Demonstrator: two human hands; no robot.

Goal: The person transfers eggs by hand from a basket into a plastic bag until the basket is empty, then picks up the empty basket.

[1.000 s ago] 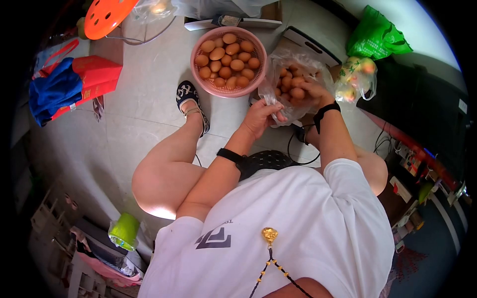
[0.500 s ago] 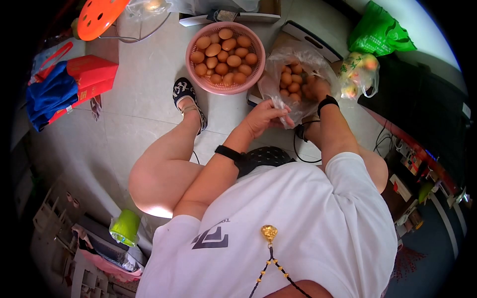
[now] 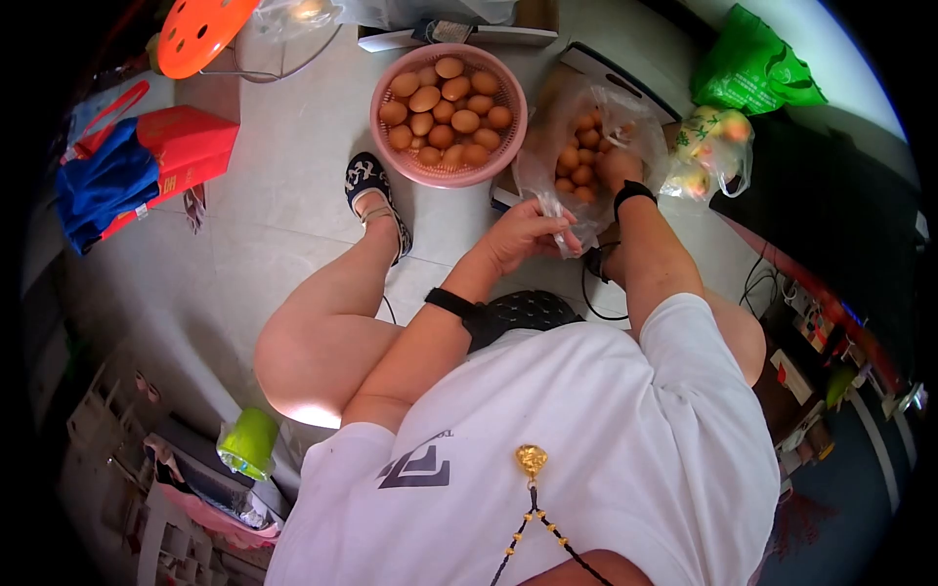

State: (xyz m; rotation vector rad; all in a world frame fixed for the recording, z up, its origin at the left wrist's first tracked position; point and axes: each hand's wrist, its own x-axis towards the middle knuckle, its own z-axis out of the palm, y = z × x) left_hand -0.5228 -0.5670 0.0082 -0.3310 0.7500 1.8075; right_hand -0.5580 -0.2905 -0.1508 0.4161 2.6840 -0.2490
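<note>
My left hand [image 3: 528, 234] is closed on the near edge of a clear plastic bag [image 3: 532, 176]. Brown eggs [image 3: 583, 156] lie inside that bag, which rests in a cardboard box with a dark edge. Through the bag's mouth reaches my right hand [image 3: 618, 166], its fingers down among the eggs and partly hidden by plastic. Whether it grips an egg I cannot make out. Left of the bag stands a pink plastic basket [image 3: 377, 127] holding many brown eggs [image 3: 454, 89] in a heap.
At the right are a green bag [image 3: 752, 68] and a clear bag of fruit [image 3: 705, 146]. A red bag with blue cloth [image 3: 200, 137] stands at the left. An orange perforated stool seat [image 3: 200, 34] is at the upper left. A cable runs by my foot.
My right hand has shifted slightly left and toward me inside the bag. The left hand keeps its hold on the bag's edge. The whole view has moved a little.
</note>
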